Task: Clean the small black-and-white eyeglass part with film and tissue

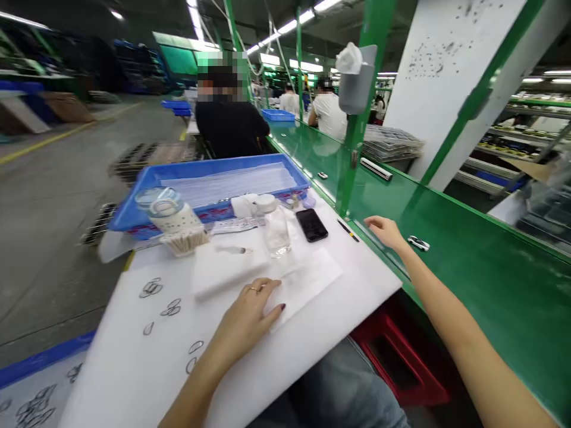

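The small white part [418, 243] lies on the green belt [468, 261], just past my right hand [386, 230]. It is long and thin, and its long way runs across the belt, from my fingers toward the far side. One end nearly touches my fingertips, but I cannot tell if they really touch it.

My right hand is stretched out, palm down, with the fingers loosely spread. It holds nothing. My arm goes straight out over the edge of the white board [134, 356] and onto the belt.

My left hand [252, 312] rests flat on the board, palm down, with a ring on one finger. The fingers lie on a thin white sheet [312, 276], pressing on it. This hand grips nothing too.

Just past that hand is a white block [223, 267]. Behind it stands a clear little bottle [276, 232], and a black phone [311, 224] lies next to it. A thin black pen [348, 229] lies near the board's edge. Farther back is a jar with cotton sticks [178, 229] and a blue tray [214, 184]. Small metal rings [151, 289] lie on the left of the board.

Other people sit along the belt, far up ahead.
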`<state>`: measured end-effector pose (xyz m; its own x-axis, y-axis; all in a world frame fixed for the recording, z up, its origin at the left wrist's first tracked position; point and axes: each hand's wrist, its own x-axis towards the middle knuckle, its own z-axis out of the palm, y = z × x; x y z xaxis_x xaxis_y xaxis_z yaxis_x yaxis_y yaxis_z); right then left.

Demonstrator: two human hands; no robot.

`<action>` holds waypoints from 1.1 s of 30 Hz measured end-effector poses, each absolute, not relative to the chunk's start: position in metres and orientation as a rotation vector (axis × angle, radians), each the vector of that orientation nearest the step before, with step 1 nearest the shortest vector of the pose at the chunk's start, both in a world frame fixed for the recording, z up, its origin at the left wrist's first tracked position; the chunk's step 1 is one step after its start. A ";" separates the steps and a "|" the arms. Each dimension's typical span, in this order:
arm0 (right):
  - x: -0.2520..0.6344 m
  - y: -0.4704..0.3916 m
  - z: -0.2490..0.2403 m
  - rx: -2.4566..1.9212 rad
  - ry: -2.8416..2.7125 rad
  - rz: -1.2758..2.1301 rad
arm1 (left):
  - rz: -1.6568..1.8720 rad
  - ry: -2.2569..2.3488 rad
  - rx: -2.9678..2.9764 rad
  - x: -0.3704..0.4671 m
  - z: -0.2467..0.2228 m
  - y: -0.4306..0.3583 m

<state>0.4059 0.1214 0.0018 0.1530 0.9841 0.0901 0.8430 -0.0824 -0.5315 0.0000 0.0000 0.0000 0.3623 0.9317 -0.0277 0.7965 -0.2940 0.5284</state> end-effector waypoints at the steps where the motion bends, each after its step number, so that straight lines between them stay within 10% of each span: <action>1: 0.431 0.105 0.002 -2.097 -1.661 0.325 | 0.392 1.498 2.199 -0.001 -0.002 0.001; 14: 0.491 0.035 0.006 -2.511 -1.632 -0.109 | 0.610 1.591 2.180 -0.008 0.022 -0.006; 27: 0.178 -0.005 0.015 0.075 -2.977 0.167 | 0.768 1.758 2.270 -0.007 -0.011 -0.120; 33: 0.139 0.058 0.046 -0.779 -2.463 0.576 | 1.129 1.957 2.309 0.021 -0.046 -0.139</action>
